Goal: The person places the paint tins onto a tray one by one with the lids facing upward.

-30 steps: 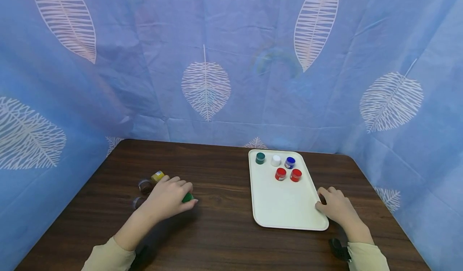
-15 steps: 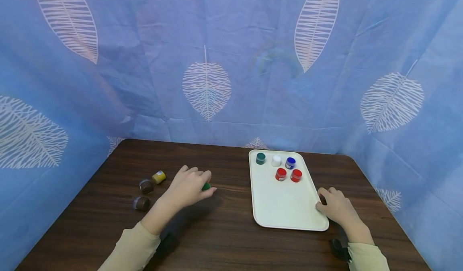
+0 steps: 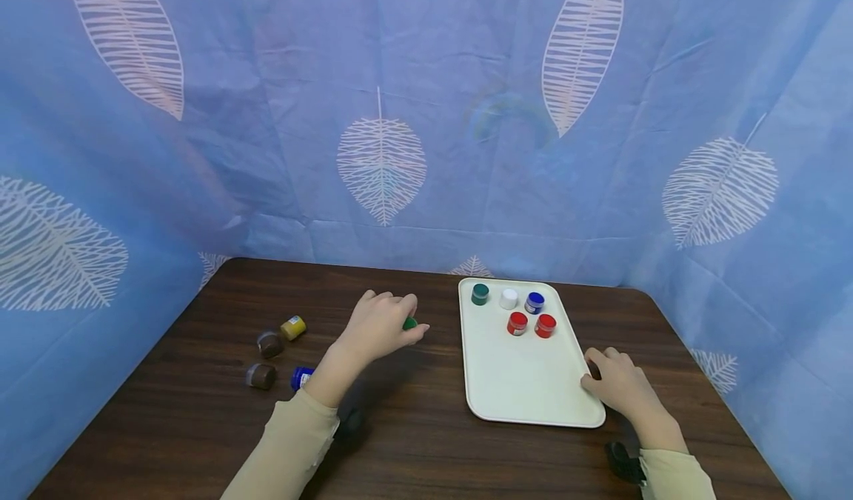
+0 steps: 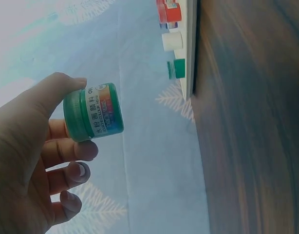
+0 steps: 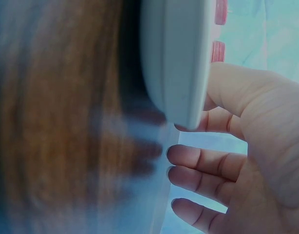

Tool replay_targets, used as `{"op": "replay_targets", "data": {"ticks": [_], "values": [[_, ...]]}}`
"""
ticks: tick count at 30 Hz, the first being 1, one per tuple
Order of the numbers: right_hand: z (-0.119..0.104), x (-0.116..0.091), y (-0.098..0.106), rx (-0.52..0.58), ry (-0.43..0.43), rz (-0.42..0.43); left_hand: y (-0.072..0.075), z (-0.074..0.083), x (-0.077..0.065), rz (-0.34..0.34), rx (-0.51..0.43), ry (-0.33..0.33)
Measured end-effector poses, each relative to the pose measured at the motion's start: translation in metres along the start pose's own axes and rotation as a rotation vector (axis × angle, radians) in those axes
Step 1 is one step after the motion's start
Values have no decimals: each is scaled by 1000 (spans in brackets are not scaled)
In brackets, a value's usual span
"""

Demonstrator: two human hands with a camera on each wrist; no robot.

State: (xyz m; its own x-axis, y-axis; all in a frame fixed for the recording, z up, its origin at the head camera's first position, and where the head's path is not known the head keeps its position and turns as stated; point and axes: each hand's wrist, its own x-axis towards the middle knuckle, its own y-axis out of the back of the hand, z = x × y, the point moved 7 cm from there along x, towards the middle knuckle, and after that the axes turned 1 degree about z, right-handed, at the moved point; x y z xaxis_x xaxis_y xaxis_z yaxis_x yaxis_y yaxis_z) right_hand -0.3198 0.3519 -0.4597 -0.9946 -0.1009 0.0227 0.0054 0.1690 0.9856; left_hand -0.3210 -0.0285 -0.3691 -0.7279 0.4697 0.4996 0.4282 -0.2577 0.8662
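My left hand (image 3: 378,328) holds a green paint jar (image 4: 96,112) between thumb and fingers, above the table to the left of the tray. Its label faces the camera in the left wrist view; the other fingers are loosely bent below. At the right, my right hand (image 3: 620,381) pinches the side rim of a cream tray (image 3: 526,389), thumb on top and index finger under the edge in the right wrist view. Toward the tray's far end stand a dark green jar (image 3: 480,294), a white jar (image 3: 509,298), a blue jar (image 3: 534,303) and two red jars (image 3: 517,324).
On the left of the dark wooden table (image 3: 426,455) lie a yellow jar (image 3: 293,327) and two brown jars (image 3: 261,375). Another blue jar (image 3: 301,378) is partly hidden by the left forearm. A blue leaf-patterned cloth (image 3: 300,159) hangs behind the table.
My left hand has carried the green paint jar rightward and away from me, toward the tray, uncovering the brown jars and a blue jar. The right hand and tray have stayed put.
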Motion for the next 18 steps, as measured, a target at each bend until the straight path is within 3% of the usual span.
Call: {"op": "replay_targets", "data": {"ticks": [18], "values": [[-1,-1,0,-1,-1,0,-45,25,43,-19,-66,56]]}}
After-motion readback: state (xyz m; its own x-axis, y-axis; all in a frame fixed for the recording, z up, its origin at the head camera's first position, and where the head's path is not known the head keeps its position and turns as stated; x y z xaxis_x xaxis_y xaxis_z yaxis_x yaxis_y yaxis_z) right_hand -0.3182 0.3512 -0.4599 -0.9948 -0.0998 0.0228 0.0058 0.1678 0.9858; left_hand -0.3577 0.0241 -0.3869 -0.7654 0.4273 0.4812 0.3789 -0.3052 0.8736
